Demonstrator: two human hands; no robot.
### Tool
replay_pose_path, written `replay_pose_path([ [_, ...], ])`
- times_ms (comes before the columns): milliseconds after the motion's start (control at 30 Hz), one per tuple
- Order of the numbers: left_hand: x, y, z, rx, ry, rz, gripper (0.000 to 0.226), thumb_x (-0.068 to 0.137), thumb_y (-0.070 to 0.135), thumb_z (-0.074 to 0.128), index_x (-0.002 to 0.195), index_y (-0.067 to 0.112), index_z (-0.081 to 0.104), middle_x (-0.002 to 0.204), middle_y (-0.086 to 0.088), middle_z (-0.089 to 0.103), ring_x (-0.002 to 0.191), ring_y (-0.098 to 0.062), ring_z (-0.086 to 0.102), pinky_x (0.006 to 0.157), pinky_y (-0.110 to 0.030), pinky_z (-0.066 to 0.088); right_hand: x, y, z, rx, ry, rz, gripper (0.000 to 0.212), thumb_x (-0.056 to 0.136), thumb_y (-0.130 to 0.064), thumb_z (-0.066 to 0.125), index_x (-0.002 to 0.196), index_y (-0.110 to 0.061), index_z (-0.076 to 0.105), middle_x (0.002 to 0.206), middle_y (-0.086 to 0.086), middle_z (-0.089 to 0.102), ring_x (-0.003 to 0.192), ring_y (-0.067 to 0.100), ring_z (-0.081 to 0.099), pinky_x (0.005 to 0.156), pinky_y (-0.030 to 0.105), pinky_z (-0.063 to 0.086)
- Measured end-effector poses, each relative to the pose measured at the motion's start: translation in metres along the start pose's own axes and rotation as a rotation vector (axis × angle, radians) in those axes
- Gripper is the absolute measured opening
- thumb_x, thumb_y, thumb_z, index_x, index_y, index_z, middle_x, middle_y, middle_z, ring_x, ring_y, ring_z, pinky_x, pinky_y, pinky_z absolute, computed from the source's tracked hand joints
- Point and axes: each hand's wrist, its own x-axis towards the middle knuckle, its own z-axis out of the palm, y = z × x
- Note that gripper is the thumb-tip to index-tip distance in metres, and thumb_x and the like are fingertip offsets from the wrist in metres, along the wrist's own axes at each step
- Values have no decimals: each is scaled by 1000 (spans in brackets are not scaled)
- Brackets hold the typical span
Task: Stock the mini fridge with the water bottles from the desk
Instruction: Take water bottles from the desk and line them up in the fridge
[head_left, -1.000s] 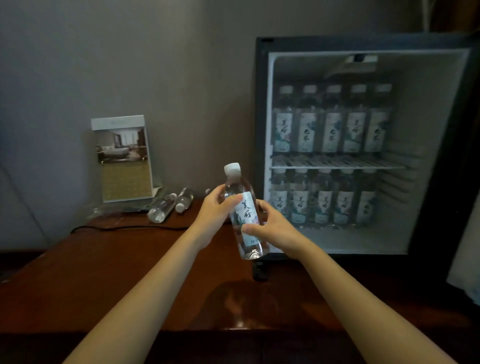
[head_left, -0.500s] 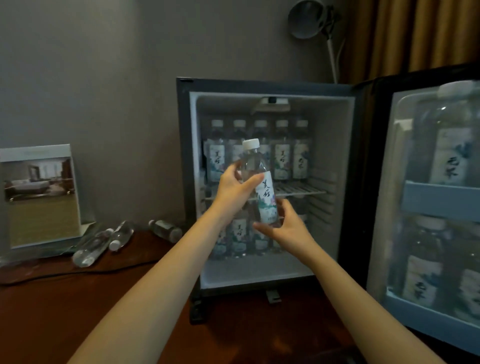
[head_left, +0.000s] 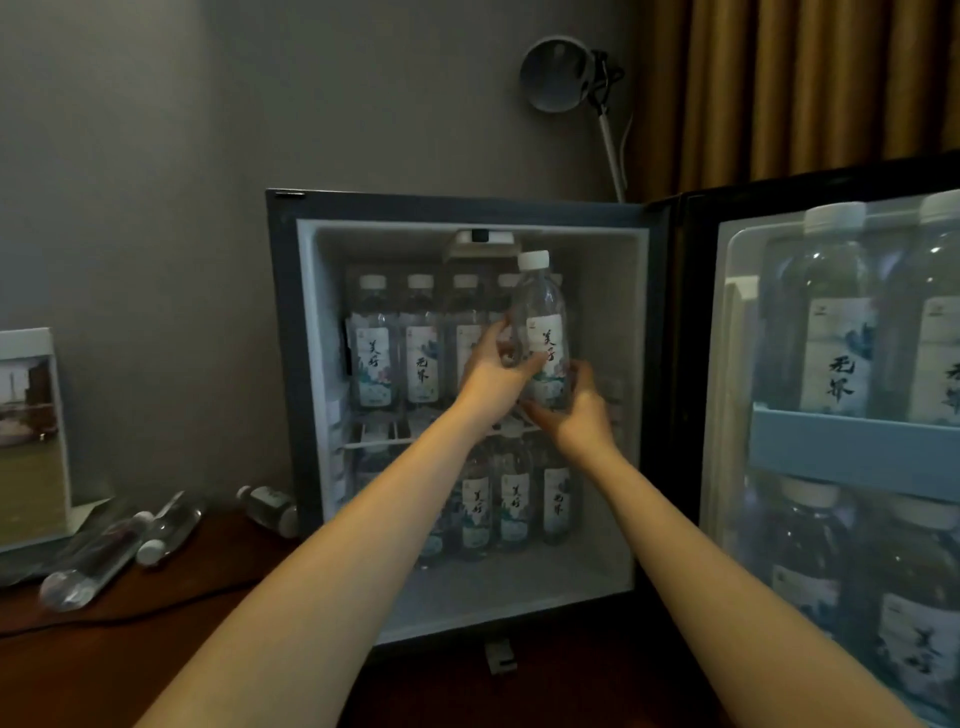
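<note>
A clear water bottle (head_left: 540, 312) with a white cap and a printed label stands upright at the right end of the upper shelf inside the open mini fridge (head_left: 291, 322). My left hand (head_left: 493, 376) grips its left side and my right hand (head_left: 576, 410) cups its base. A row of labelled bottles (head_left: 374, 353) lines the back of the upper shelf, and another row (head_left: 514, 499) stands below. Three bottles lie on the wooden desk (head_left: 156, 634): a long one (head_left: 91, 564), one beside it (head_left: 174, 527), and one (head_left: 267, 509) against the fridge.
The fridge door (head_left: 841, 436) hangs open at the right, its racks holding several bottles. A framed calendar card (head_left: 28, 436) stands at the left edge. A black cable (head_left: 130, 613) runs across the desk. A round lamp (head_left: 558, 73) and curtains (head_left: 800, 83) are behind the fridge.
Both hands have carried the bottle forward and up from the desk front into the fridge's upper shelf. The view has moved closer and swung right, showing the open door.
</note>
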Motion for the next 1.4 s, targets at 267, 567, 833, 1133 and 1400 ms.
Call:
replay_pose_path([
  [267,5,-24,12,152,-26,14,63,85,22,66,139,21,35,139,-3,45,125,-21,46,95,-31,43,14,26,5,73,-26,72,63,81,-12,70,134,-12,35,132,10,51,117,21,54,92,32,47],
  [567,4,-49,8,187,-147,-11,52,87,29,63,133,17,43,127,-2,55,105,-8,51,89,-26,44,18,39,8,20,-74,13,62,84,-14,66,135,-13,32,121,0,52,106,10,51,86,26,44],
  [833,8,-54,8,222,-155,-30,53,87,36,61,134,17,45,130,1,55,118,-14,51,93,-26,42,25,46,16,-61,-23,-28,64,80,-17,68,136,-13,39,133,10,48,120,22,51,97,34,45],
  [1133,16,-54,9,210,-158,-106,37,93,30,54,125,14,56,119,-3,64,106,-14,60,87,-24,45,25,38,23,-118,48,-49,73,83,-13,67,142,-17,25,129,8,57,112,22,59,93,38,50],
  [1400,14,-46,12,236,-76,-153,33,92,28,55,118,7,57,110,-6,63,92,-13,56,77,-24,41,29,35,26,-177,71,-24,61,85,-14,62,137,-17,30,122,13,61,104,27,63,86,41,53],
])
